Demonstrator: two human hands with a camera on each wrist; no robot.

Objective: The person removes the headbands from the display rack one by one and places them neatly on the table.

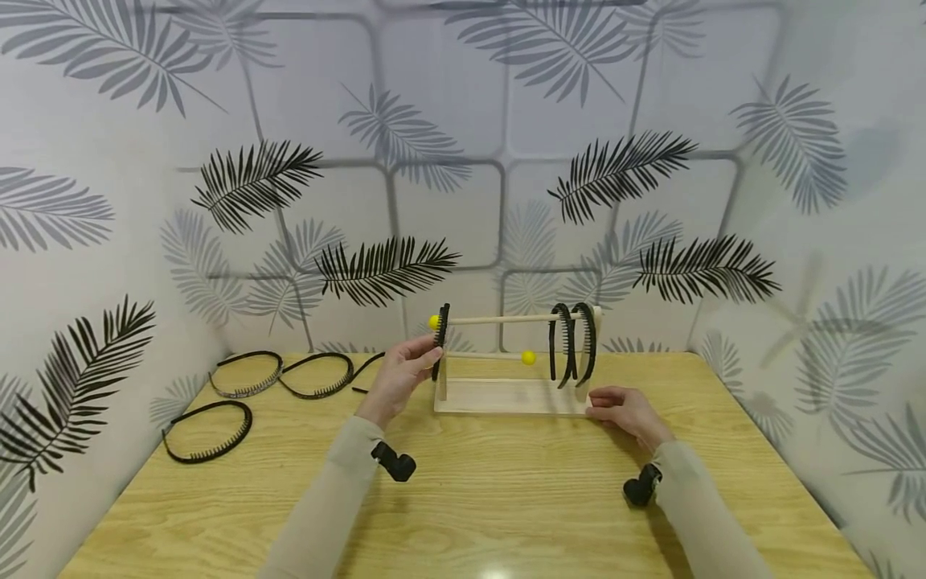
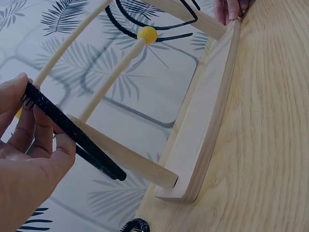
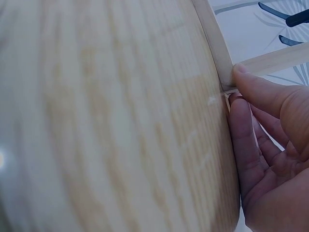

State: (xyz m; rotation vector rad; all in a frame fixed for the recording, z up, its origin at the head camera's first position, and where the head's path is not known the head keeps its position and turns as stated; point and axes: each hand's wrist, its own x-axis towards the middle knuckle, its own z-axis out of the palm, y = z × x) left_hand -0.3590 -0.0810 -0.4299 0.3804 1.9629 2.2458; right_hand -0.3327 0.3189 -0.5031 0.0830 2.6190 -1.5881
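Note:
My left hand (image 1: 396,378) pinches a black toothed headband (image 2: 72,126) between thumb and fingers. The headband stands upright at the left end of a wooden rack's upper rod (image 1: 499,319), beside the yellow ball (image 1: 434,322) on that end. Two more black headbands (image 1: 563,346) hang near the right end of this rod. My right hand (image 1: 628,412) grips the front right corner of the rack's base (image 1: 510,396), its thumb (image 3: 246,77) on the corner and the fingers lower down. A second yellow ball (image 2: 147,35) caps the lower rod.
On the table's left side lie several loose headbands, among them a black one (image 1: 210,434) in front and one with a speckled band (image 1: 249,376) behind it. The wood-grain table (image 1: 463,498) meets a leaf-patterned backdrop (image 1: 448,201) at the back.

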